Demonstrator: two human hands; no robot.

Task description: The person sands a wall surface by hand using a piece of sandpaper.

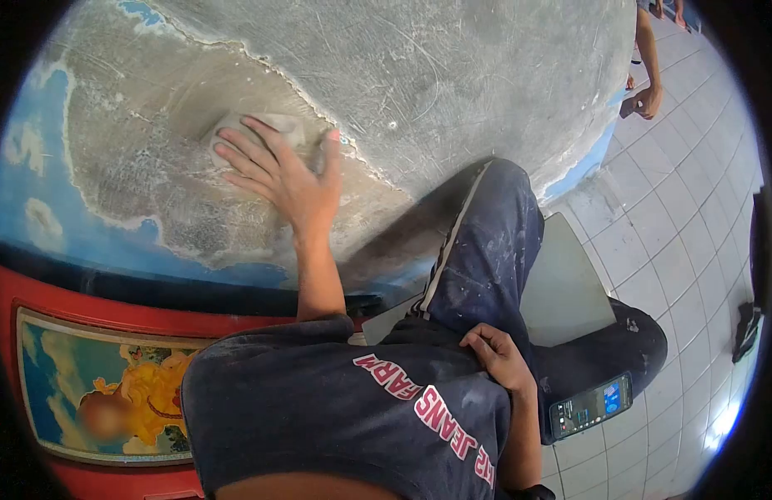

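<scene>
My left hand point(294, 179) lies palm down with its fingers spread on a pale grey pad point(222, 153), against a large curved grey surface point(419, 75). Under and around the pad the surface is brownish and smooth, beside a ragged ridge. My right hand point(496, 357) rests in my lap by the hem of my dark shirt point(319, 400). Its fingers are curled together, and what they hold, if anything, is hidden.
A phone point(592, 407) with a lit screen lies on my thigh near the right knee. A red-framed picture point(52, 387) stands at the lower left. Another person's hand point(649, 102) shows at the upper right, above the tiled floor point(669, 250).
</scene>
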